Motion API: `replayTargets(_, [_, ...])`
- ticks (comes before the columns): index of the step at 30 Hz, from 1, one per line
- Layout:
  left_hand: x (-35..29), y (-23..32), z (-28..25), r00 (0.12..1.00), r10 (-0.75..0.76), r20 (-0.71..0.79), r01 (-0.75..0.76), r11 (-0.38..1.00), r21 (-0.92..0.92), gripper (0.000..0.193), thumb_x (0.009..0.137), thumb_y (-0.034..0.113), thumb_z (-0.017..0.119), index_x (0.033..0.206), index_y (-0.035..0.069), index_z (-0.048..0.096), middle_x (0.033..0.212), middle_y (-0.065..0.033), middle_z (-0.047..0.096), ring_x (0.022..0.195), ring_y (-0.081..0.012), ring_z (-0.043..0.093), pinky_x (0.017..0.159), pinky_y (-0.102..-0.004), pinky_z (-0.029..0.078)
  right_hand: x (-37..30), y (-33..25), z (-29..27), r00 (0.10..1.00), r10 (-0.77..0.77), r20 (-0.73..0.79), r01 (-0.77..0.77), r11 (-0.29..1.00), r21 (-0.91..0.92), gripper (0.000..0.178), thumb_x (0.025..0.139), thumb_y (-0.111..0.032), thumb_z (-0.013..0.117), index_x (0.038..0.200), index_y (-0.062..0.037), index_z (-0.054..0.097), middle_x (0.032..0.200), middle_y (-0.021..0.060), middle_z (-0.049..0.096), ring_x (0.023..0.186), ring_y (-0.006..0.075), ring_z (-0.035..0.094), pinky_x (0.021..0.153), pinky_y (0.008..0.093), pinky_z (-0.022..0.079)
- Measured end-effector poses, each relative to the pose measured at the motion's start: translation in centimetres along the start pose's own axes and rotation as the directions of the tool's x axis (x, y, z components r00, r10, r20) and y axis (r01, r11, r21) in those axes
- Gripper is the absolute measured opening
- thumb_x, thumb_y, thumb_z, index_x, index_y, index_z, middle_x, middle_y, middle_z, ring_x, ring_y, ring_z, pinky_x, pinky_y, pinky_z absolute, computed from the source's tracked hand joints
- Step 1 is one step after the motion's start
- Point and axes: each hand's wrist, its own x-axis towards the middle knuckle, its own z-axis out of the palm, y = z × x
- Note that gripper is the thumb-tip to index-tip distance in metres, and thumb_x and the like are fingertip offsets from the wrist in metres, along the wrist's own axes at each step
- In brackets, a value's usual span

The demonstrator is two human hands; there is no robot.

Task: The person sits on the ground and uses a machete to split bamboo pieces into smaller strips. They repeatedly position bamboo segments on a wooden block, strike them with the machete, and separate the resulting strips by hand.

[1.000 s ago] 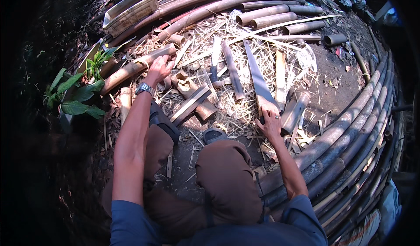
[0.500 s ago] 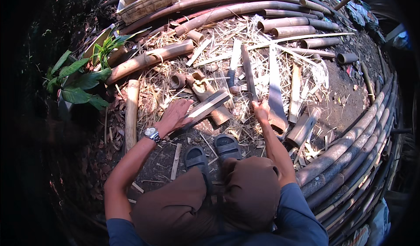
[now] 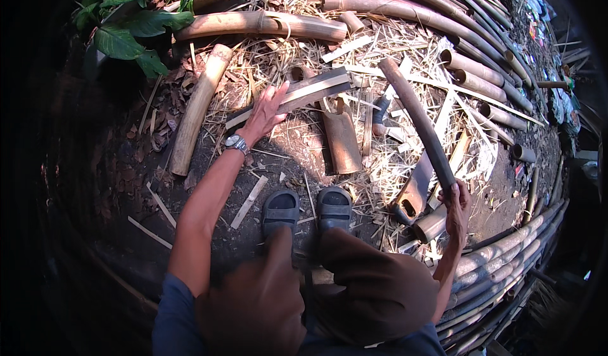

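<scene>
Left hand (image 3: pixel 266 112) now flat and open on a split bamboo slat (image 3: pixel 297 93), having come in from farther left; right hand (image 3: pixel 457 207) newly gripping a long dark bamboo piece (image 3: pixel 418 122), lifted over the straw.

Left hand (image 3: pixel 266 112) rests flat on a long split bamboo slat (image 3: pixel 297 95). Right hand (image 3: pixel 457 207) grips the near end of a dark curved bamboo strip (image 3: pixel 415 112). Ground: straw-littered dirt (image 3: pixel 278 160), dark sandals (image 3: pixel 307 209).

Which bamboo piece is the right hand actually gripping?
The long dark split strip, its lower end in the right hand; the flat slat is under the left hand.
</scene>
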Motion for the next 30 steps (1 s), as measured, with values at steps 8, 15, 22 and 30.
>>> replayTargets(8, [-4.2,-6.4,2.0,0.984,-0.174,-0.026,0.173,0.984,-0.039,0.065,0.088,0.020,0.065,0.147,0.018,0.037,0.133,-0.0261,0.046,0.121,-0.0414,0.048,0.104,-0.0445,0.039,3.1,-1.0,4.1,0.855,0.263,0.447,-0.103,0.931,-0.351,0.041,0.098,-0.038,0.055,0.108,0.0008,0.062,0.081,0.0059,0.063,0.074,0.0156,0.064,0.070,0.0294,0.052])
replayTargets(15, [-4.0,-4.9,1.0,0.963,-0.065,-0.262,0.109,0.982,0.154,0.041,0.091,0.010,0.058,0.132,0.011,0.053,0.112,-0.0150,0.059,0.103,-0.0334,0.056,0.092,-0.0426,0.045,10.8,1.2,15.2,0.772,0.003,0.636,0.357,0.826,-0.437,0.036,0.099,-0.032,0.051,0.110,0.0000,0.062,0.084,0.0114,0.067,0.084,0.0245,0.065,0.077,0.0368,0.051])
replayTargets(22, [-5.6,3.6,-0.5,0.989,0.149,0.024,-0.148,0.988,-0.031,0.041,0.090,0.008,0.057,0.131,0.007,0.053,0.094,-0.0091,0.056,0.088,-0.0253,0.057,0.081,-0.0390,0.045,5.3,-6.2,25.0,0.506,-0.443,0.740,0.825,-0.002,-0.565,0.063,0.090,-0.034,0.062,0.145,-0.0157,0.037,0.141,0.0129,0.044,0.134,0.0298,0.037,0.118,0.0479,0.018])
replayTargets(30, [-8.3,8.9,1.6,0.902,-0.276,-0.332,0.222,0.956,-0.192,0.046,0.086,0.009,0.063,0.129,0.004,0.049,0.127,-0.0149,0.050,0.118,-0.0316,0.048,0.102,-0.0414,0.035,5.4,0.4,24.2,0.727,-0.057,0.684,0.682,0.177,-0.710,0.063,0.087,-0.004,0.050,0.143,-0.0331,0.043,0.091,0.0072,0.053,0.090,0.0240,0.059,0.089,0.0415,0.042])
